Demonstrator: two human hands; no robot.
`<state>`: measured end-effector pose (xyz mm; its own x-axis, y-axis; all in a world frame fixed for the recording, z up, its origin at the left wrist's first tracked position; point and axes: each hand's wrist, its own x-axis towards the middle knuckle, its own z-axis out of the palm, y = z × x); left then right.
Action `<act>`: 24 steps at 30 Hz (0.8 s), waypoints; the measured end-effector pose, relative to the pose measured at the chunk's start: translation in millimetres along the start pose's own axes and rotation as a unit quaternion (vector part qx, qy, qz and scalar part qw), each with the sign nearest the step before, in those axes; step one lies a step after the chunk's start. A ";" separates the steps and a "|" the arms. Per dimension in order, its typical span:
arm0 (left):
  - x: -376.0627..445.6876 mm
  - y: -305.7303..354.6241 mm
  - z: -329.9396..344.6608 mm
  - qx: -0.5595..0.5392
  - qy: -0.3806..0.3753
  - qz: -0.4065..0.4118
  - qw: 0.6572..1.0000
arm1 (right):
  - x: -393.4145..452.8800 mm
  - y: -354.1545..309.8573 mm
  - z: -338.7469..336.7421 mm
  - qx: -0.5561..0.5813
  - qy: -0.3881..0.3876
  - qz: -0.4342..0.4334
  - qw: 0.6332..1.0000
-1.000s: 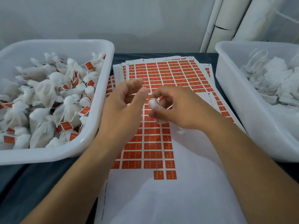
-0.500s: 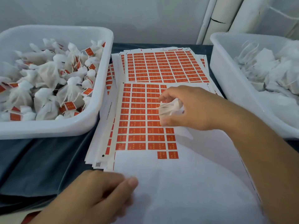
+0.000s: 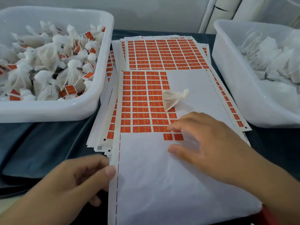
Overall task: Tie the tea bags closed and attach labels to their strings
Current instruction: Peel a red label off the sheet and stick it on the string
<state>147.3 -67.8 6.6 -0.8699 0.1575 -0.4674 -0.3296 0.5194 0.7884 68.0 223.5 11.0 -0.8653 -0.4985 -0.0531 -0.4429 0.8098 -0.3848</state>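
White gauze gathered to a tuft at one end, a small filled tea bag (image 3: 172,99) lies on its side on the top sheet of orange rectangular peel-off labels (image 3: 142,101), straddling the edge where the stickers give way to bare glossy backing paper. We hold nothing in our right hand (image 3: 206,143): it hovers just near of the bag, fingers spread and relaxed over the last short row of labels. Our left hand (image 3: 78,181) curls at the sheet's near left edge, thumb on the paper, seemingly steadying the stack, though we cannot tell if the fingers grip under it. We judge the bag to be very light, soft and easily crushed, its mesh thin enough to show dark leaf inside; the cinched neck below the tuft looks the surest place to pinch it, where the string should sit. The labels look thin and sticky, best lifted by a corner with a fingernail. A white rounded plastic tub (image 3: 103,88) at left holds a heap of tied, labelled bags; a matching tub (image 3: 227,75) at right holds flat, untied ones. Both rest on dark blue cloth (image 3: 40,143).
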 end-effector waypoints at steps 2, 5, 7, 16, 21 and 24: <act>8.4 3.2 -0.8 -0.177 -0.041 -0.038 0.983 | -1.1 0.5 2.6 0.015 -0.002 0.006 1.000; 25.4 12.2 4.3 -0.376 -0.047 -0.080 0.922 | -0.2 0.9 3.6 0.033 0.006 0.013 0.999; 32.2 24.2 9.0 -0.421 -0.045 -0.097 0.901 | -0.3 1.5 3.4 0.044 0.013 0.016 0.999; 49.9 74.2 24.6 -0.459 -0.067 -0.084 0.882 | -6.3 1.0 6.8 0.086 0.045 0.031 0.995; 63.9 62.2 24.9 -0.509 -0.097 -0.121 0.847 | -10.0 -0.1 8.7 0.115 0.084 0.051 0.989; 65.1 51.3 23.7 -0.530 -0.117 -0.111 0.832 | -11.4 -2.7 10.1 0.135 0.109 0.062 0.983</act>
<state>82.5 -11.0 7.1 -0.6901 0.3801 -0.6159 -0.7191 -0.4566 0.5239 81.5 223.9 3.3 -0.9512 -0.2999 0.0721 -0.2782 0.7334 -0.6202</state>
